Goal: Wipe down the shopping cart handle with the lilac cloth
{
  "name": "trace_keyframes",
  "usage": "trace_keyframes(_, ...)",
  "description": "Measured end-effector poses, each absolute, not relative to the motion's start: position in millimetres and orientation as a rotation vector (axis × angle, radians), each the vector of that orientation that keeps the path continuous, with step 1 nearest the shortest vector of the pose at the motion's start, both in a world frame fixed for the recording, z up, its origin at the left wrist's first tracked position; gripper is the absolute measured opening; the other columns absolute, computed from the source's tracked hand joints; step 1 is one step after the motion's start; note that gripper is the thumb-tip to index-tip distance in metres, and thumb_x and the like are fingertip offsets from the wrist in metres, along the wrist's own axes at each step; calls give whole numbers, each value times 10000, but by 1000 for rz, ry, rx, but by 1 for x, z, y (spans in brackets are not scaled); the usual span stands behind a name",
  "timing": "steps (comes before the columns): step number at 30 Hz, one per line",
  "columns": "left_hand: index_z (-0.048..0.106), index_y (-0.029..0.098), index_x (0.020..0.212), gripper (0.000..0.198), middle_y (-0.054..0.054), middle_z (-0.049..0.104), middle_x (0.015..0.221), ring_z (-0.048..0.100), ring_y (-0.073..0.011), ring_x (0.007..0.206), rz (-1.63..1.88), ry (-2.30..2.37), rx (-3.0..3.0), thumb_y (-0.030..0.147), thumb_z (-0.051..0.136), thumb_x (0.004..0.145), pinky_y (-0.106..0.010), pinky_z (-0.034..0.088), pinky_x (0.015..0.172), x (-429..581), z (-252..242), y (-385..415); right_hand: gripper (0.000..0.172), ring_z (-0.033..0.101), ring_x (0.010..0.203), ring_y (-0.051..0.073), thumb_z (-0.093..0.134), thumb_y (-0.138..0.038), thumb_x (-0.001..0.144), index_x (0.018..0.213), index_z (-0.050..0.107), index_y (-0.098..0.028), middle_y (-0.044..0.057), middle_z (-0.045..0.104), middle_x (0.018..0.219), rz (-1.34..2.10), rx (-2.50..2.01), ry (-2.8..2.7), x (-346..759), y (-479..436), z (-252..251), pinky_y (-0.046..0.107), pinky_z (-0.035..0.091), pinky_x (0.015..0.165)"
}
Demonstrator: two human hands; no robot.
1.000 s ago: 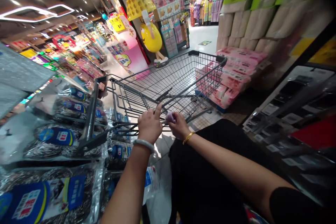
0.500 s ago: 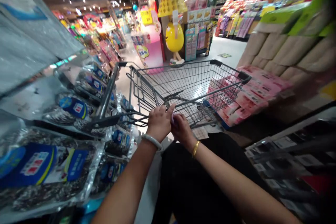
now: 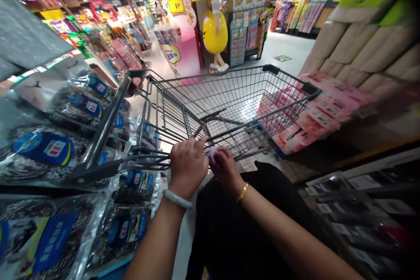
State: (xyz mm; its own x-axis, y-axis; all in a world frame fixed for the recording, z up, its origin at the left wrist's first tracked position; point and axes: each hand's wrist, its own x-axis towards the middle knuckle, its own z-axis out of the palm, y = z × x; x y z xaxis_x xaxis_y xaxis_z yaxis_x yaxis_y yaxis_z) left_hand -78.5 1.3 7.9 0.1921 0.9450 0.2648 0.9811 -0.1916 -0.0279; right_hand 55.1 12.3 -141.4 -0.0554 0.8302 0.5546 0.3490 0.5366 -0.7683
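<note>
A grey wire shopping cart (image 3: 243, 96) stands in front of me, its handle bar off to the left. My left hand (image 3: 188, 164), with a pale bangle at the wrist, is closed at the cart's near side, its fingers curled over the wire rim. Just right of it, my right hand (image 3: 226, 170), with a gold bracelet, is closed on a small light purple item (image 3: 211, 154). The item lies between the two hands, partly hidden by the fingers. The cart's basket shows only wire mesh and the floor through it.
Bagged goods with blue labels (image 3: 55, 148) fill the left side. Pink packs (image 3: 315, 113) sit low on the right below beige-and-green packs (image 3: 357, 43). Ahead stand a pink display (image 3: 183, 54) and a yellow egg-shaped figure (image 3: 215, 33). Dark packaged goods (image 3: 348, 210) are at lower right.
The view has shifted, and the cart's handle end now reaches further left. My left hand has moved left and down, slightly away from the right, and more of the purple item shows.
</note>
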Motion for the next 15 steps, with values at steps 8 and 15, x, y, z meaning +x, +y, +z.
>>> trace_keyframes(8,653,221,1143,260,-85,694,1156,578,-281,1149,-453,-1890,-2229,272,550,910,-450,347,1068,-64,12,5,271,590,1063,245,666,-191,830,1086,591,-241,98,592,1109,529,-1144,-1541,89,18,-150,443,533,946)
trace_keyframes(15,620,163,1284,424,-109,713,1222,613,-284,1169,-372,-1813,-2398,436,567,964,-429,404,1071,-21,38,39,203,586,1020,237,649,-223,842,1036,588,-234,89,595,1077,541,-1101,-1529,93,35,-139,422,526,916)
